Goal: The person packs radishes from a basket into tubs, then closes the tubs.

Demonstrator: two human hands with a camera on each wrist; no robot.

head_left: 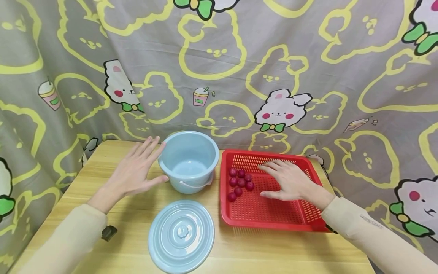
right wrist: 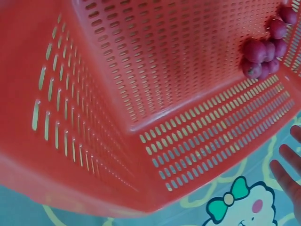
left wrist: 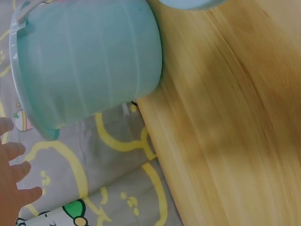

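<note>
Pale sleeves (head_left: 65,236) cross the counter (head_left: 246,253); a red basket (head_left: 270,207) sits right of a blue bucket (head_left: 186,167) and lid (head_left: 181,238). Left hand (head_left: 137,167) by the bucket, right hand (head_left: 289,180) over the basket: fingers (head_left: 144,147) extended, empty. Red fruits (head_left: 241,182) cluster at the basket's left.

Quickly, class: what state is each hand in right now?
Left hand: open, holding nothing, beside the round light-blue plastic bucket.
Right hand: open, holding nothing, over the rectangular red plastic basket.
</note>
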